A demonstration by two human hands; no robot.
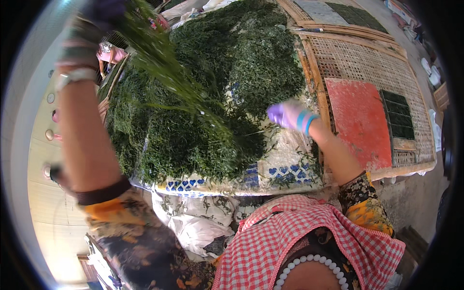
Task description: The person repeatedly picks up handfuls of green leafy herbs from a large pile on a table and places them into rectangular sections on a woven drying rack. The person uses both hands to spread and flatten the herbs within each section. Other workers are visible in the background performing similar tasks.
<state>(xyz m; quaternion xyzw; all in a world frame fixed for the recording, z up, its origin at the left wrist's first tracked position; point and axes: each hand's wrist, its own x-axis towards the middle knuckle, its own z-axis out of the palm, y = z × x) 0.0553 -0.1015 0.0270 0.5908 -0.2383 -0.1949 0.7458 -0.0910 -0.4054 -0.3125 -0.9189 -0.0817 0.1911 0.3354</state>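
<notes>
My left hand (103,14), in a dark purple glove, is raised high at the upper left and blurred by motion. From it trails a bunch of long green plant strands (163,61), sweeping down across a large heap of dark green leafy shoots (188,145). Purple also covers the fingers of my right hand (288,114), which hovers near the heap's right edge with its fingers curled. Blur hides whether anything is between those fingers. Beneath the heap shows a pale cloth (286,156) with blue heart prints.
At right, a woven bamboo rack (362,54) carries a red board (359,123) and a dark panel (398,114) in rows. A grey board (320,12) lies farther back. Another person (110,52) bends over at upper left. White sacks (199,228) sit below the table edge.
</notes>
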